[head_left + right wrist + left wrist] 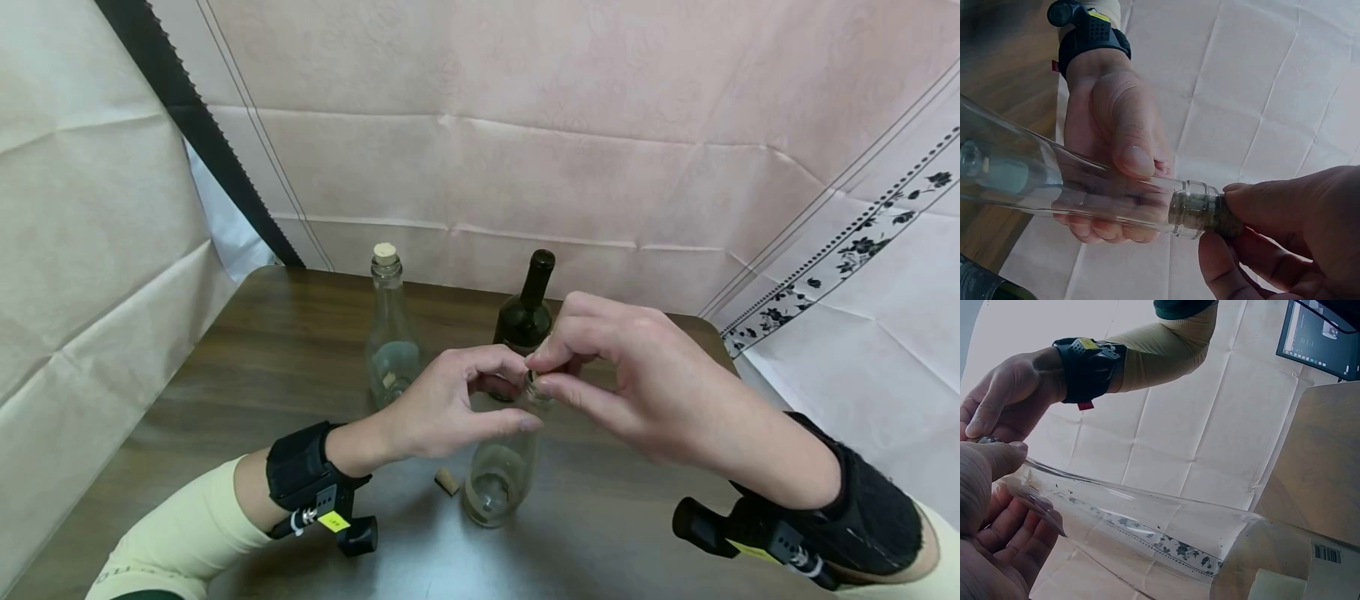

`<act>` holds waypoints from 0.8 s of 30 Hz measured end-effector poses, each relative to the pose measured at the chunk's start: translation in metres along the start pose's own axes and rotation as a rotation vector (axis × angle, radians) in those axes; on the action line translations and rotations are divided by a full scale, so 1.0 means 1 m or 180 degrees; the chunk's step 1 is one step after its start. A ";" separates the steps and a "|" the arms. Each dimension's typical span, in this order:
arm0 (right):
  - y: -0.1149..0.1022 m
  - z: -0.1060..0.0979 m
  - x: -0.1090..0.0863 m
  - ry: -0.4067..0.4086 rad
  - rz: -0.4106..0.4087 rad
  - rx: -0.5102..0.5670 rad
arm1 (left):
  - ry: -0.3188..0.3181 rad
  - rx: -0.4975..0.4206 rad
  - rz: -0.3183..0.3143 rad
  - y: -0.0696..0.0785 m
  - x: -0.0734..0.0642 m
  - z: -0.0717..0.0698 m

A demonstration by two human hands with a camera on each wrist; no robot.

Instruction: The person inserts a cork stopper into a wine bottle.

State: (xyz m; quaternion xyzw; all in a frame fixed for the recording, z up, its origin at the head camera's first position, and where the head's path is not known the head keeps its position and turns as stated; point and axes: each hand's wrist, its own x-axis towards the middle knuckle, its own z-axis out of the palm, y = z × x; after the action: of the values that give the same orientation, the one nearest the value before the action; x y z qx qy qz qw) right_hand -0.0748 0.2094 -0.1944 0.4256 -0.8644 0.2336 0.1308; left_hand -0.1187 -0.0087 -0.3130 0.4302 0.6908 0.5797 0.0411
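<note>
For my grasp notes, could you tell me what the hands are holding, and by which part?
The left hand grips the clear bottle by its neck; the right hand pinches the cork in its mouth.

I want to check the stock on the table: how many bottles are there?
3: a clear bottle held at the neck by both hands, a corked clear bottle behind at left, and a dark bottle behind the hands. None seems hidden.
</note>
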 end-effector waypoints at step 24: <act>-0.006 0.044 -0.075 0.1827 -0.0615 0.0437 | 0.0224 0.0104 -0.0107 0.006 0.047 0.025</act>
State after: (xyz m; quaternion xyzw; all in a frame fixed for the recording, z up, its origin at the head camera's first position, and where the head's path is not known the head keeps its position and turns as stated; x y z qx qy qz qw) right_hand -0.0260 0.2343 -0.2626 0.4304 -0.7299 0.3885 0.3621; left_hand -0.1309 0.0406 -0.2956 0.3984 0.7083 0.5823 0.0195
